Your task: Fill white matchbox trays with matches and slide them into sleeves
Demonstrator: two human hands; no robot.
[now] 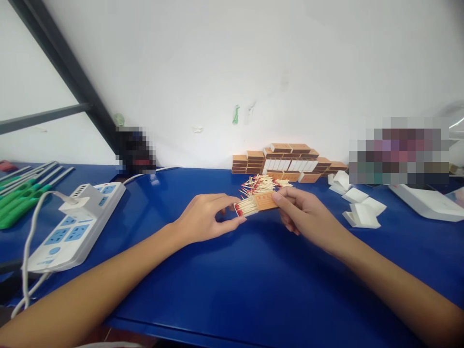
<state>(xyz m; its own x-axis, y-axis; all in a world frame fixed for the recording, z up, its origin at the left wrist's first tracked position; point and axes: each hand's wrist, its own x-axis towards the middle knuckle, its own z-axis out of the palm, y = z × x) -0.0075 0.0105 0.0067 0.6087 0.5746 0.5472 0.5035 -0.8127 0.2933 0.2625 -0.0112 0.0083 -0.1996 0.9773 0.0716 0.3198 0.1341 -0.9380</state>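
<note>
Above the blue table, a matchbox [266, 201] is partly slid open, its white inner tray [254, 209] sticking out to the left of the orange sleeve. Red-tipped matches [243, 209] fill the tray, heads facing left. My right hand [302, 207] pinches the right end of the sleeve between thumb and fingers. Around the tray's open end, my left hand [206, 218] has its thumb at the near corner and its fingers at the far side; some of those fingertips are hidden. Just behind the box lies a heap of loose matches [264, 183].
Stacked matchboxes [290, 157] stand against the wall behind the heap. White folded paper trays [362, 212] lie to the right, near a white device [427, 202]. At left are a power strip [90, 232] with a cable and several green-handled tools [21, 203].
</note>
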